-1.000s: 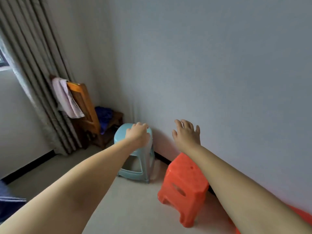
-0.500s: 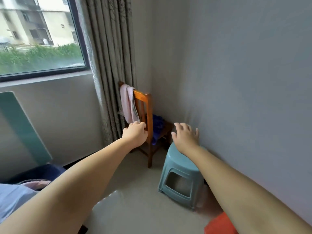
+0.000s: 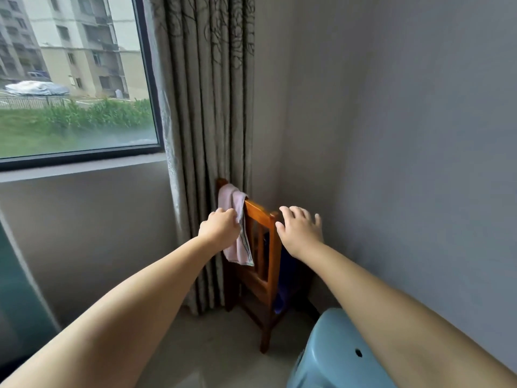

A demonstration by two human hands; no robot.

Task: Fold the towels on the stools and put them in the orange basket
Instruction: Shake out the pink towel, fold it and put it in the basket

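A pink towel [image 3: 237,249] with a striped edge hangs over the back rail of a wooden chair [image 3: 269,271] in the room's corner. My left hand [image 3: 220,227] is level with the towel, fingers curled into a loose fist, its knuckles at the towel's left edge; I see no cloth gripped in it. My right hand [image 3: 300,232] hovers in front of the chair's right post with fingers spread and nothing in it. A dark blue cloth [image 3: 283,299] lies on the chair seat, mostly hidden behind the backrest and my right arm. The orange basket is out of view.
A light-blue plastic stool [image 3: 330,359] stands at the bottom right under my right forearm, with no towel on the part that shows. A grey patterned curtain [image 3: 207,107] hangs just behind the chair beside a window [image 3: 72,79]. A teal panel [image 3: 16,281] leans at the far left.
My view has swung left and up from the red and blue stools to the corner chair. Both hands have come up close to the chair back and its pink towel.
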